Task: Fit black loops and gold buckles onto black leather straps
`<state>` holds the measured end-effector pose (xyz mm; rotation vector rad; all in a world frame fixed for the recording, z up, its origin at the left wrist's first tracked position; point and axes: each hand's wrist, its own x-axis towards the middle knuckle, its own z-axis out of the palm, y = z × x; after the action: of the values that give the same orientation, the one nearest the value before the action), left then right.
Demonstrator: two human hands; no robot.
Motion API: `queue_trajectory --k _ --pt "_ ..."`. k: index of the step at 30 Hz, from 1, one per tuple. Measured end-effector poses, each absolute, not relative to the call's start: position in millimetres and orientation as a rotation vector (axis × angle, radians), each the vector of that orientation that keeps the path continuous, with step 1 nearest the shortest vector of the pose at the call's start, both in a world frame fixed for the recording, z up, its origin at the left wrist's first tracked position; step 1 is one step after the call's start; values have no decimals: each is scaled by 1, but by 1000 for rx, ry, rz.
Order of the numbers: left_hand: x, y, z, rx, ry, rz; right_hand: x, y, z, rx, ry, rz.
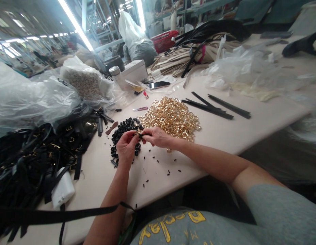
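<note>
My left hand [126, 145] and my right hand [157, 136] meet over the table, fingertips pinched close together. Between them is a small black strap piece [141, 135] with a glint of gold on it, probably a buckle; the fingers cover most of it. Right behind my right hand spreads a heap of gold buckles [173, 117]. Black strap loops [126, 127] lie in a pile around and behind my left hand. Short black bits [158, 161] are scattered on the tabletop in front of my hands.
Black straps with gold buckles [45, 153] are heaped at left, near a white charger-like block [63, 189]. Plastic bags [32, 98] stand behind. Long black strips [209, 109], a phone [159, 85], small snips [140, 109] and a brown tool [111, 128] lie on the table [224, 143].
</note>
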<state>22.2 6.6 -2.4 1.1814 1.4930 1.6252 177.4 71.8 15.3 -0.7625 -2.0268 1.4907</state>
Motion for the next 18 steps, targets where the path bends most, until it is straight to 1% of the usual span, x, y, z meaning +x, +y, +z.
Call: queue_trajectory --k 5,9,18 --pt "19 4 -2 1605 1683 1670 177 69 18 -807 -2022 1472" --pt "15 4 2 1911 1900 1591 176 69 15 -822 -2029 1457" --pt "15 5 4 2309 1921 1325 176 72 8 -800 -2142 1316"
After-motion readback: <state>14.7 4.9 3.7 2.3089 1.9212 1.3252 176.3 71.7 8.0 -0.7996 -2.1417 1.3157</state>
